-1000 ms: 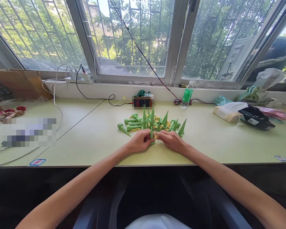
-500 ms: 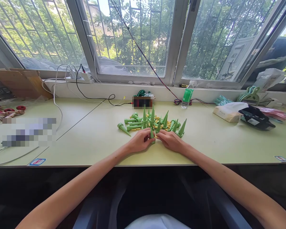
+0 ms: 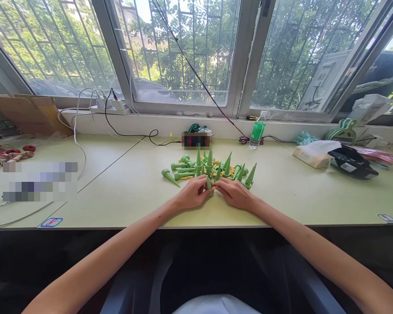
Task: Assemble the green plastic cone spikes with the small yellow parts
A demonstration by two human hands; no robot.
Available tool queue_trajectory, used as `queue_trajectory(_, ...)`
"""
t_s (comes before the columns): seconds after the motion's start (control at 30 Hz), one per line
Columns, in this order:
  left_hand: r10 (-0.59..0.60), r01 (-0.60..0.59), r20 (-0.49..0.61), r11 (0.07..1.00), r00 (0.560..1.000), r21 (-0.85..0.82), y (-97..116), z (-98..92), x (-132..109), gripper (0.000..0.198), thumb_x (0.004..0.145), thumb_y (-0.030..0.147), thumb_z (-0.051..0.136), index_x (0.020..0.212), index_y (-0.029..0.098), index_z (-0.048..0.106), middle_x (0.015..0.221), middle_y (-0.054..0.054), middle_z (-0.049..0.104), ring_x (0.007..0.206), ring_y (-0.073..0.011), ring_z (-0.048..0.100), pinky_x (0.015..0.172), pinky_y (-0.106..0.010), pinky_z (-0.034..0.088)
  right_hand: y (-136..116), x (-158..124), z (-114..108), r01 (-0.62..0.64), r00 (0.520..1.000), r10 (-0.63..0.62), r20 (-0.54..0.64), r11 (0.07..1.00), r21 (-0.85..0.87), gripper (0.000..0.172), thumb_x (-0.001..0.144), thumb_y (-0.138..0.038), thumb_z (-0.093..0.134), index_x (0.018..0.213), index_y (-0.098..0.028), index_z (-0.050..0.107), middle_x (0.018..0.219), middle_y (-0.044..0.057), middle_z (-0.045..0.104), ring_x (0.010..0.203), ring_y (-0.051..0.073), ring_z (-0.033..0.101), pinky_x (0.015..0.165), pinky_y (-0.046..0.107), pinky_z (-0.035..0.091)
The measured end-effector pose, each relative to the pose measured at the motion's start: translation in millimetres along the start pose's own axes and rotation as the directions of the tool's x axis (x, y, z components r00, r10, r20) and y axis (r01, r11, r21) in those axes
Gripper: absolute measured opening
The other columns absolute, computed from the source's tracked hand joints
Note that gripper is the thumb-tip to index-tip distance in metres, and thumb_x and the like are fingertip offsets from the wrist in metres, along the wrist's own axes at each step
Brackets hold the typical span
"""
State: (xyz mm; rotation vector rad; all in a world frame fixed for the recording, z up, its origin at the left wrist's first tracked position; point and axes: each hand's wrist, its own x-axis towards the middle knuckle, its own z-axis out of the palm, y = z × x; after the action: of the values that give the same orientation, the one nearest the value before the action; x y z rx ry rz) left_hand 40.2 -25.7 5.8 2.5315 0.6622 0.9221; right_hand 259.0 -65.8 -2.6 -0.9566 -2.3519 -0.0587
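Observation:
My left hand (image 3: 194, 192) is closed around a green plant watering spike (image 3: 208, 183), its tip pointing up. Against the spike's right side, my right hand (image 3: 235, 193) has its fingers pinched together at a small yellow piece (image 3: 213, 187), mostly hidden by the fingertips. Just beyond both hands lies a pile of similar spikes. Some stand upright, such as a tall green spike (image 3: 210, 160), and others lie flat, like a green spike (image 3: 170, 177) at the left edge. Several small yellow parts (image 3: 227, 169) are scattered among them.
Behind the pile sits a blurred dark box (image 3: 196, 141) with a cable. A water bottle (image 3: 257, 130) stands near the window ledge. To the right are a tissue pack (image 3: 311, 156) and a black bag (image 3: 352, 161); white cables (image 3: 81, 152) run along the left.
The right hand has shifted very slightly left, toward the spike in the left hand. That spike leans a little differently; the pile looks the same.

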Motion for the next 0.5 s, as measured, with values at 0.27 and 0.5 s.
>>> queue_trajectory(0.27, -0.004, 0.003, 0.017, 1.0, 1.0, 0.006, -1.1, 0.5, -0.2, 0.012, 0.092, 0.027, 0.059, 0.09, 0.017, 0.065, 0.077, 0.0, 0.056, 0.061, -0.0106, 0.047, 0.059, -0.025, 0.038, 4.5, -0.7, 3.3, 0.01, 0.999, -0.006, -0.034, 0.993, 0.12, 0.023, 0.105, -0.022, 0.038, 0.117, -0.02, 0.057, 0.1, 0.008, 0.068, 0.087, 0.02, 0.067, 0.075, 0.031, 0.052)
queue_trajectory(0.5, 0.006, -0.008, 0.051, 0.999, 0.999, 0.034, 0.3, -0.4, -0.7, 0.011, 0.092, 0.025, 0.057, 0.093, 0.017, 0.066, 0.081, -0.001, 0.055, 0.062, -0.011, 0.048, 0.058, -0.025, 0.038, 6.1, -1.3, 6.0, 0.0, 0.998, 0.011, -0.062, 0.987, 0.162, 0.02, 0.103, -0.018, 0.041, 0.114, -0.019, 0.059, 0.1, 0.008, 0.072, 0.087, 0.02, 0.069, 0.076, 0.031, 0.053)
